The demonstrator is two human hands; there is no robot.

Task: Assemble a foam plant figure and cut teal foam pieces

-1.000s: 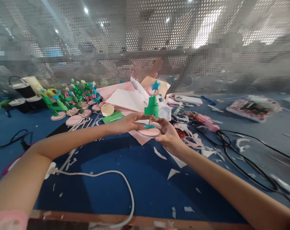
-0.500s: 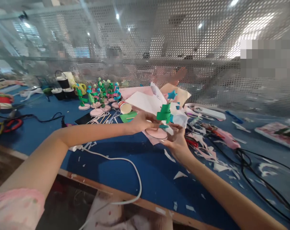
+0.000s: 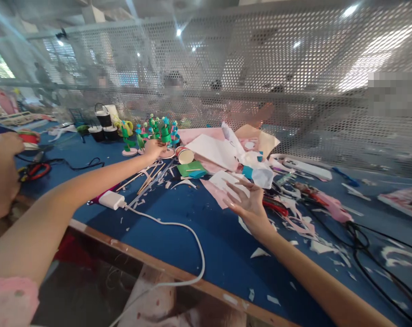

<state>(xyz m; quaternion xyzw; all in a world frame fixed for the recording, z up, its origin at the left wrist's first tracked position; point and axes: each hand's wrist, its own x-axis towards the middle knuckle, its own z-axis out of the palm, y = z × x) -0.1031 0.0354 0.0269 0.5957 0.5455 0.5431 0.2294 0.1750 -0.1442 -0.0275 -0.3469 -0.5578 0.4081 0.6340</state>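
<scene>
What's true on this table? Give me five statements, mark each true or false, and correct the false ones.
1. The right hand is open, fingers spread. True.
2. The left hand has its fingers at a green paper tree. True.
3. Both hands touch that tree. False: the right hand is apart.
4. The paper cup stands upright. False: the paper cup lies on its side.
5. A white cable runs from the white adapter over the table edge. True.
</scene>
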